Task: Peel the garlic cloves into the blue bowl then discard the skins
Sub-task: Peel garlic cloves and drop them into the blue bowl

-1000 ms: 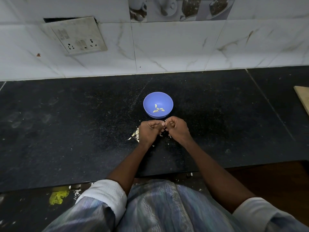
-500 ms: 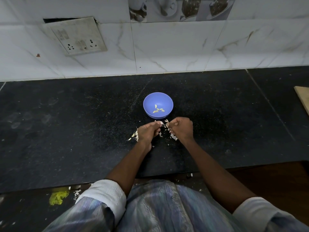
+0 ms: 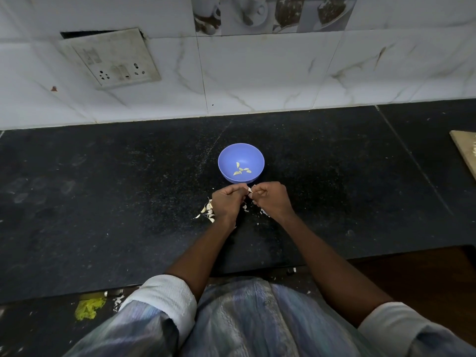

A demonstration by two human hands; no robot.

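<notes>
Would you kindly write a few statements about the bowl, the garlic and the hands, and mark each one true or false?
1. The blue bowl holds a few peeled cloves. True.
2. The bowl sits between the person and both hands. False: it lies beyond the hands, toward the wall.
3. The left hand and right hand meet at a garlic piece. True.
4. A heap of garlic lies left of the left hand. True.
5. The right hand rests flat on the counter. False: its fingers are curled.

Single head view, looking steeply down at countertop point(image 3: 103, 202), seemingly near.
</notes>
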